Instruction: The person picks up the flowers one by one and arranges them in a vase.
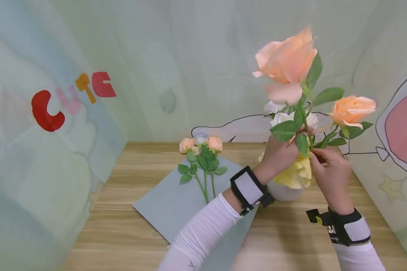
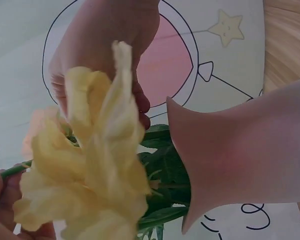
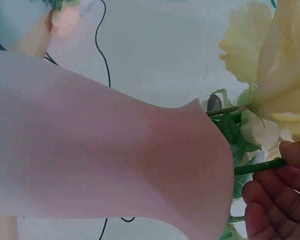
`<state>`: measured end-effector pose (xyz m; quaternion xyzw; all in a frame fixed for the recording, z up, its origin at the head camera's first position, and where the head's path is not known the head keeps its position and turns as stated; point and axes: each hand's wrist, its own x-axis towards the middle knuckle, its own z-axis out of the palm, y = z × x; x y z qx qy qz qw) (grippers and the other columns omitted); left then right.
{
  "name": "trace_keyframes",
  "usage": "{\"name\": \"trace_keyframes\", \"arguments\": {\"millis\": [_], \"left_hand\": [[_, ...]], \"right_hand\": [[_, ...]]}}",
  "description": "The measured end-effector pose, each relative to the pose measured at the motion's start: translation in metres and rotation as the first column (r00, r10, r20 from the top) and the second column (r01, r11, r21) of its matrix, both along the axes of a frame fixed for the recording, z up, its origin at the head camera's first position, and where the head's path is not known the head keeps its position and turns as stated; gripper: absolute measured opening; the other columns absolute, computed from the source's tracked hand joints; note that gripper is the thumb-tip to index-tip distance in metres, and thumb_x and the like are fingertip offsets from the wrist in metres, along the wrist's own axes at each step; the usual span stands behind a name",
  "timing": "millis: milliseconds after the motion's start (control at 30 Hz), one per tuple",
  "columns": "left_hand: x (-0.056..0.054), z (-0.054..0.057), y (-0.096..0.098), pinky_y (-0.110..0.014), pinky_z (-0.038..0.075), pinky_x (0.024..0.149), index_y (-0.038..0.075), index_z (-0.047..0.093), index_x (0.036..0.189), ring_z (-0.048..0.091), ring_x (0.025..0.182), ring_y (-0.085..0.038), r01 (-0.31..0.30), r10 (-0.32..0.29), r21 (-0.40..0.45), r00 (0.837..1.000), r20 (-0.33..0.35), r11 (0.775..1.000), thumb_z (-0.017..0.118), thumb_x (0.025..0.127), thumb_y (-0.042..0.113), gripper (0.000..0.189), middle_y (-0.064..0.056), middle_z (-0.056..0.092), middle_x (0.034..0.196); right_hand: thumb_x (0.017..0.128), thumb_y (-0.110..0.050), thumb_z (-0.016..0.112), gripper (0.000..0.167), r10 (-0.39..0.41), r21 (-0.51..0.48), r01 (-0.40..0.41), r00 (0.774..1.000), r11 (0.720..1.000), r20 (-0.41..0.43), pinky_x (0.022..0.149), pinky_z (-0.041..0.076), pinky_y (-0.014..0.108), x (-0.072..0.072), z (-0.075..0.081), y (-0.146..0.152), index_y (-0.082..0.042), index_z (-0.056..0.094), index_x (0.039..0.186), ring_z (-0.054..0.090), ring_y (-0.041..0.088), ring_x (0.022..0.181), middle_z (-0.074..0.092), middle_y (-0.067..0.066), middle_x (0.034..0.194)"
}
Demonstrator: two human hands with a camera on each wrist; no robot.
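Note:
A large peach rose with green leaves stands high above a pale vase with a flared rim. My left hand pinches this rose's stem just under its leaves. Lower down, the thumb and fingers of my right hand pinch a green stem close to the vase mouth. A big yellow flower leans out of the vase and partly covers the hands in the left wrist view. Behind my hands are white flowers and a smaller orange-peach rose.
Left of the vase, a grey-blue board lies on the wooden table. Several peach and white flowers with green stems rest on the board. A printed curtain stands behind and on both sides.

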<state>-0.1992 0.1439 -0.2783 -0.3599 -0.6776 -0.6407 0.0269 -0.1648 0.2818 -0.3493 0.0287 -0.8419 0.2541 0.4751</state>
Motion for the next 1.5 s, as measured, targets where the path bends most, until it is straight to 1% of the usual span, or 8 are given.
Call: {"name": "trace_keyframes", "arguments": {"millis": [133, 233, 400, 533, 767, 1033, 1300, 1500], "left_hand": [[-0.011, -0.019, 0.006, -0.004, 0.041, 0.075, 0.004, 0.062, 0.101, 0.062, 0.088, -0.002, -0.119, 0.113, -0.105, 0.992, -0.063, 0.987, 0.047, 0.091, 0.012, 0.019, -0.005, 0.067, 0.097], [-0.014, -0.028, 0.008, -0.003, 0.04, 0.074, 0.009, 0.063, 0.098, 0.061, 0.086, 0.001, -0.211, 0.192, -0.168, 0.974, -0.122, 0.963, 0.048, 0.091, 0.016, 0.018, 0.0, 0.068, 0.094], [-0.018, -0.039, 0.011, -0.005, 0.039, 0.074, 0.012, 0.063, 0.092, 0.059, 0.088, -0.002, -0.288, 0.252, -0.212, 0.951, -0.181, 0.934, 0.05, 0.089, 0.02, 0.016, 0.001, 0.066, 0.092], [-0.018, -0.045, 0.011, -0.005, 0.038, 0.074, 0.011, 0.062, 0.089, 0.058, 0.086, -0.003, -0.292, 0.247, -0.217, 0.945, -0.213, 0.931, 0.055, 0.087, 0.019, 0.011, 0.001, 0.063, 0.09], [-0.017, -0.05, 0.011, -0.008, 0.038, 0.077, 0.013, 0.062, 0.091, 0.056, 0.091, -0.006, -0.32, 0.234, -0.287, 0.926, -0.297, 0.903, 0.056, 0.085, 0.019, 0.01, 0.001, 0.062, 0.093], [-0.015, -0.051, 0.008, -0.012, 0.038, 0.074, 0.011, 0.062, 0.09, 0.055, 0.084, -0.009, -0.343, 0.239, -0.342, 0.92, -0.311, 0.875, 0.053, 0.084, 0.018, 0.012, -0.002, 0.062, 0.09], [-0.012, -0.05, 0.003, -0.013, 0.036, 0.075, 0.011, 0.061, 0.083, 0.051, 0.078, -0.007, -0.293, 0.217, -0.354, 0.947, -0.239, 0.888, 0.052, 0.078, 0.012, 0.01, 0.001, 0.058, 0.077], [-0.011, -0.053, 0.001, -0.01, 0.035, 0.071, 0.012, 0.06, 0.089, 0.05, 0.079, -0.005, -0.277, 0.198, -0.317, 0.946, -0.258, 0.907, 0.054, 0.077, 0.013, 0.013, 0.001, 0.06, 0.083]], "right_hand": [[0.071, 0.005, 0.061, 0.007, -0.003, 0.06, 0.001, 0.999, 0.998, 0.043, 0.052, 0.035, 0.023, 0.0, -0.005, 0.002, 0.009, 0.065, 0.075, 0.058, 0.033, 0.055, 0.063, 0.022, 0.065], [0.071, 0.006, 0.06, 0.007, 0.005, 0.075, -0.009, 0.999, 0.997, 0.048, 0.052, 0.036, 0.035, 0.0, -0.007, 0.002, 0.01, 0.063, 0.075, 0.059, 0.038, 0.058, 0.063, 0.024, 0.068], [0.073, 0.006, 0.059, 0.006, 0.025, 0.064, -0.028, 0.998, 0.998, 0.05, 0.055, 0.035, 0.03, -0.001, -0.01, 0.0, 0.012, 0.06, 0.074, 0.058, 0.038, 0.058, 0.061, 0.026, 0.067], [0.071, 0.007, 0.06, 0.007, 0.046, 0.057, -0.049, 0.998, 0.997, 0.052, 0.057, 0.035, 0.029, -0.001, -0.012, -0.001, 0.012, 0.061, 0.076, 0.058, 0.038, 0.061, 0.061, 0.026, 0.068], [0.071, 0.006, 0.057, 0.005, 0.002, 0.151, -0.012, 0.998, 0.989, 0.064, 0.048, 0.038, 0.046, 0.0, -0.015, -0.003, 0.011, 0.057, 0.073, 0.054, 0.038, 0.053, 0.056, 0.025, 0.061], [0.07, 0.004, 0.057, 0.011, -0.028, 0.207, 0.009, 0.996, 0.978, 0.089, 0.039, 0.032, 0.04, 0.0, -0.018, -0.002, 0.01, 0.051, 0.062, 0.047, 0.034, 0.043, 0.05, 0.022, 0.052], [0.068, 0.003, 0.06, 0.011, 0.002, 0.181, -0.022, 0.994, 0.983, 0.11, 0.04, 0.034, 0.04, 0.0, -0.021, -0.002, 0.011, 0.053, 0.066, 0.049, 0.034, 0.044, 0.051, 0.022, 0.052], [0.069, 0.005, 0.06, 0.01, 0.012, 0.172, -0.038, 0.989, 0.984, 0.148, 0.046, 0.039, 0.046, 0.0, -0.023, -0.003, 0.012, 0.052, 0.071, 0.051, 0.038, 0.052, 0.053, 0.025, 0.059]]}}
